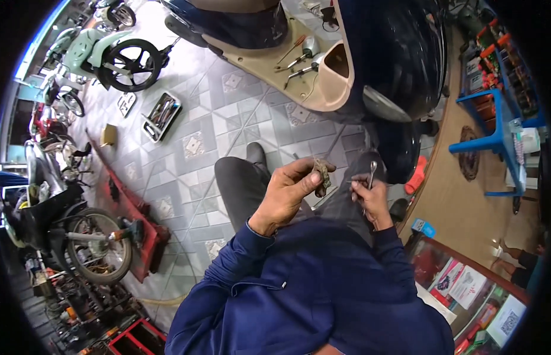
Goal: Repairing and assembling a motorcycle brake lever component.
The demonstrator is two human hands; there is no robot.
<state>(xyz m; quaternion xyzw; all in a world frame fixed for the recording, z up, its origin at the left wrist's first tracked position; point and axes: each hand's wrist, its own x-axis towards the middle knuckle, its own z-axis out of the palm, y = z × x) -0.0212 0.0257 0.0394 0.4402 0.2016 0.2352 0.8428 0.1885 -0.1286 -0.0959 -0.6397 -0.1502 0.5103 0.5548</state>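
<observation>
My left hand (287, 192) holds a small grimy, brownish metal part (321, 176) pinched between thumb and fingers, raised over my grey trouser legs. Close to its right, my right hand (370, 201) grips a slim silver wrench (371, 174) whose head points upward. The two hands are a short gap apart, in front of the dark blue scooter (400, 53). Both arms wear dark blue sleeves.
On the scooter's beige footboard (269, 56) lie several screwdrivers and tools. A tool tray (160, 115) sits on the tiled floor at left. A red motorcycle lift (130, 207), parked motorcycles (68, 219) and a pale green scooter (103, 50) stand left. Blue shelving (494, 130) and a glass counter (465, 284) are right.
</observation>
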